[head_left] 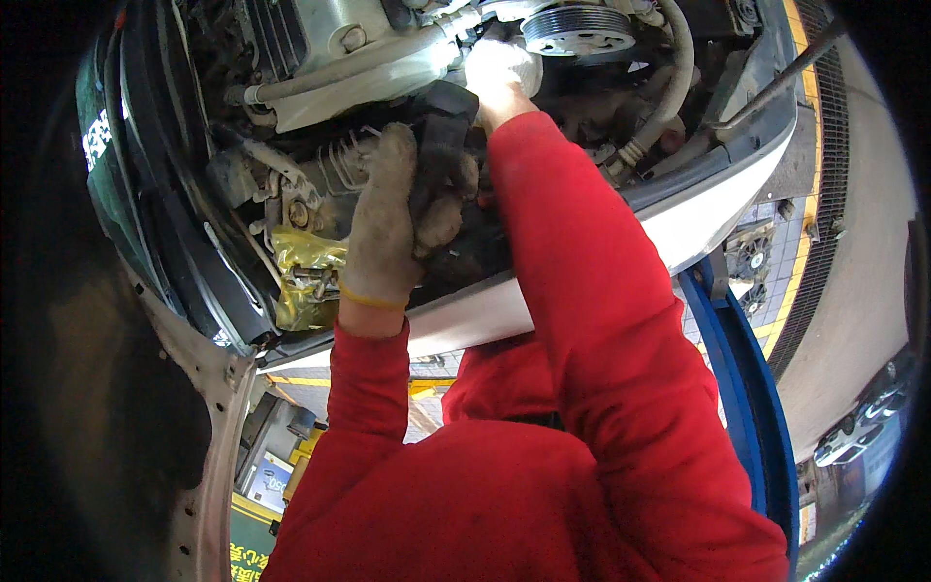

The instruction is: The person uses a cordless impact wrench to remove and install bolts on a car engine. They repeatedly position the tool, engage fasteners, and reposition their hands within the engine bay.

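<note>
My left hand, in a dirty whitish work glove with a yellow cuff, is wrapped round a black hand-held work light over the engine bay. Its beam falls brightly on my right hand, which is also gloved and reaches deep between engine parts. Glare and the parts around it hide the right hand's fingers, so what they touch cannot be made out. Just right of that hand sits a ribbed black pulley. A thick grey hose runs to the left of it, beside the engine cover.
Yellow plastic wrap covers a part near my left wrist. The white car body edge runs below my forearms. Another hose bends down at the right. A prop rod slants across the right corner; a blue lift post stands nearby.
</note>
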`<state>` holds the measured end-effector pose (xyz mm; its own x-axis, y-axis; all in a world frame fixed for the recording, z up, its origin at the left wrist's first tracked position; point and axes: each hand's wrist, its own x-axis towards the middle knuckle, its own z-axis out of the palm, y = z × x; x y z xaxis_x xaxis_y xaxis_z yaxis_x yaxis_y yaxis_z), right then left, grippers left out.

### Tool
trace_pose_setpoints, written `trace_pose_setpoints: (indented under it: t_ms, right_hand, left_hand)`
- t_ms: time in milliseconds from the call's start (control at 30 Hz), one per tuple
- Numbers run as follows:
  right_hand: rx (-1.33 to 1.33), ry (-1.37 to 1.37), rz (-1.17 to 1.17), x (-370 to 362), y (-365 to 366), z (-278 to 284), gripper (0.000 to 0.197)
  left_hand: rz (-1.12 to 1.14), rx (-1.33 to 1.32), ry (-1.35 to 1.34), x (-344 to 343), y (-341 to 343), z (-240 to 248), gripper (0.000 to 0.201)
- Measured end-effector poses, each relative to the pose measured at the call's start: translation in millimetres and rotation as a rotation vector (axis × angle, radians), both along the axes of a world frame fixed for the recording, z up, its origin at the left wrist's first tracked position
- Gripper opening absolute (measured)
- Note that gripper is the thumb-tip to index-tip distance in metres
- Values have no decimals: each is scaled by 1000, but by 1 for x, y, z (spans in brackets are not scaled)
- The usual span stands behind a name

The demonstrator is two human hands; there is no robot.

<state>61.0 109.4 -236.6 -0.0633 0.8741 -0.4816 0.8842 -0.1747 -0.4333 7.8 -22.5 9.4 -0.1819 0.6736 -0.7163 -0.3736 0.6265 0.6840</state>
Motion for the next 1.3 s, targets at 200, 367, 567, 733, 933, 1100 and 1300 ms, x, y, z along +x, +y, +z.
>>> trace_pose_setpoints:
  t_ms: [200,367,567,733,933,1100,1300]
  right_hand:
    - [238,136,-209,-11,3,-35,27]
    - [256,73,-62,-7,4,-38,27]
    - [146,49,180,5,5,-7,27]
    - [167,82,145,6,8,-15,27]
    - [229,150,-8,-4,10,-57,28]
    - [310,130,-41,-11,10,-79,29]
    - [222,-21,294,8,14,-76,26]
  left_hand:
    - [36,-49,-138,0,3,-6,48]
    - [39,-40,-110,5,7,-9,49]
    - [-5,-55,-124,7,12,-11,50]
    - [14,-52,-79,10,9,-15,51]
    - [16,-105,-130,12,11,-18,52]
    - [-17,-75,-30,18,12,-18,53]
    - [-12,-87,-81,12,12,-11,54]
